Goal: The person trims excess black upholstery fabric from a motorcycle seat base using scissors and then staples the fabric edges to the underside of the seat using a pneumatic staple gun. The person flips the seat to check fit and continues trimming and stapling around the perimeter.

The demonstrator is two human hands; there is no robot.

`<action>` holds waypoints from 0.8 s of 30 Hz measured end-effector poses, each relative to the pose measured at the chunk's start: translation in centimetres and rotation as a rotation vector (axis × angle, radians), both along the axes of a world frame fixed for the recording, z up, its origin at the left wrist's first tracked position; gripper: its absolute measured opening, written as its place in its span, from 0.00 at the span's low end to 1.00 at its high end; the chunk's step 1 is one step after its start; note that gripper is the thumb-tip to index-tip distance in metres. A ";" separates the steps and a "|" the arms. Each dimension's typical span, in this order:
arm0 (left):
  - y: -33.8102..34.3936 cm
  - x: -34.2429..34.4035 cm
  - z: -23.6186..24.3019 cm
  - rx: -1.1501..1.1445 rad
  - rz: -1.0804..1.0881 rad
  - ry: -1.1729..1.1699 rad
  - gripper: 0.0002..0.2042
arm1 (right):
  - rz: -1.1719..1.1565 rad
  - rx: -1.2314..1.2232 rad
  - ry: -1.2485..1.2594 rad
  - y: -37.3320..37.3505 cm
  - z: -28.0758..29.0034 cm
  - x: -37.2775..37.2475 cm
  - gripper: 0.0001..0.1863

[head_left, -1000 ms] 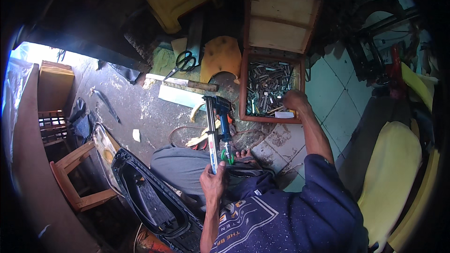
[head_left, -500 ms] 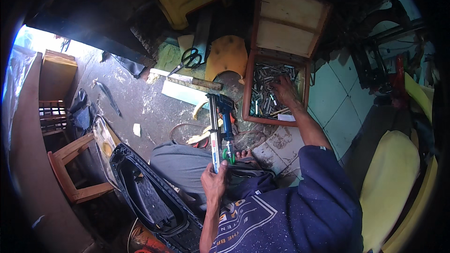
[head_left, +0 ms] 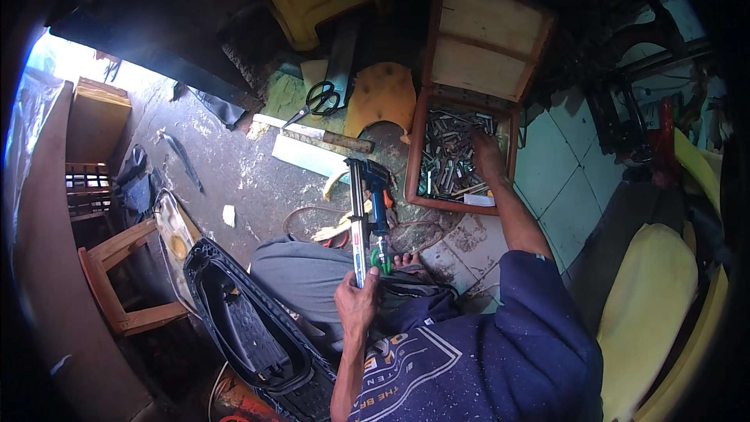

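Note:
My left hand (head_left: 358, 301) is closed around the lower end of the long silver magazine of a blue and black pneumatic staple gun (head_left: 358, 223), held upright above my lap. A green coiled piece hangs at its handle's lower end. My right hand (head_left: 488, 158) reaches into an open wooden box (head_left: 413, 164). Its fingers are drawn together among many loose silver staple strips (head_left: 449, 152); whether they pinch one is too dark to make out. The box lid (head_left: 488, 35) leans back, raised. A white slip (head_left: 478, 200) lies in the box's near corner.
Black-handled scissors (head_left: 319, 101), a knife (head_left: 344, 140) and a curved orange-yellow piece (head_left: 383, 98) lie on the floor ahead. A black seat base (head_left: 250, 328) is beside my left leg, near a wooden frame (head_left: 117, 281). A yellow foam pad (head_left: 648, 289) stands at right.
My right hand has shifted slightly within the box, its fingers now drawn closer together. The left hand keeps the staple gun in the same place.

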State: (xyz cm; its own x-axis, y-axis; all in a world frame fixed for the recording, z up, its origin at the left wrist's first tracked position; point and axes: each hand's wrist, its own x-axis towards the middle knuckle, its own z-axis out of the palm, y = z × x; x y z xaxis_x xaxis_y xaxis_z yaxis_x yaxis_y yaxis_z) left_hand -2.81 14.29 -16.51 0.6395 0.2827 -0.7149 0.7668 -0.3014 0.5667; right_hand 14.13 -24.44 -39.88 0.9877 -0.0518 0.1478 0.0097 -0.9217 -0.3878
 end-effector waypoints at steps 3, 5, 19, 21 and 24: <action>0.1 -0.1 -0.3 -0.048 0.040 0.006 0.21 | -0.118 0.034 0.097 0.3 0.6 -1.0 0.21; 0.2 -0.2 -0.5 -0.063 0.052 0.014 0.21 | -0.069 0.012 0.128 1.0 0.9 -1.3 0.20; 0.1 -0.1 -0.2 0.015 0.011 -0.023 0.21 | 0.150 0.000 0.402 1.4 0.8 -0.6 0.16; 0.3 -0.2 -0.4 0.004 0.037 -0.001 0.21 | 0.280 0.133 0.795 0.1 2.4 -1.1 0.15; 0.4 -0.2 -0.8 -0.024 0.046 -0.002 0.21 | 0.051 0.089 0.488 -0.9 2.8 -1.2 0.17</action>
